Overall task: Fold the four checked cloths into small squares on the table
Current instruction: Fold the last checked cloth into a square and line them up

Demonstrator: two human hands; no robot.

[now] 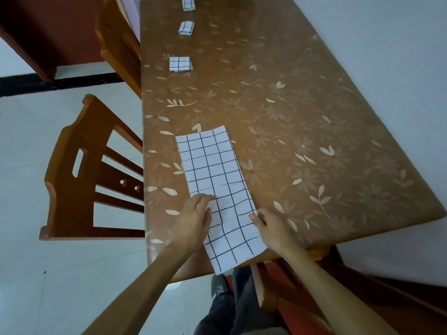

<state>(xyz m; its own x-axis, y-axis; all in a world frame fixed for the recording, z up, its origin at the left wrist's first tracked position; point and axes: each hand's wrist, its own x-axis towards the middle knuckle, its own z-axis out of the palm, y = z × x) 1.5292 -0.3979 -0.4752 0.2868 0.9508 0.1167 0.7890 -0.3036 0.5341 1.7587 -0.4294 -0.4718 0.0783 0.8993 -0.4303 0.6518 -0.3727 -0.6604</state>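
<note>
A white checked cloth (212,175) lies as a long strip on the brown flowered table (314,117), its near end hanging over the table's front edge. My left hand (193,218) rests on the strip's left edge with fingers laid flat on the fabric. My right hand (271,226) touches the strip's right edge with thumb and fingertips; whether it pinches the cloth I cannot tell. Three folded checked squares sit in a row along the far left side: the nearest square (180,64), the middle square (186,28) and the farthest square (188,3).
A wooden chair (79,170) stands at the table's left side, and a second chair (116,42) stands further back. Another chair (273,293) with a red seat is under me at the front edge. My legs (232,308) show below.
</note>
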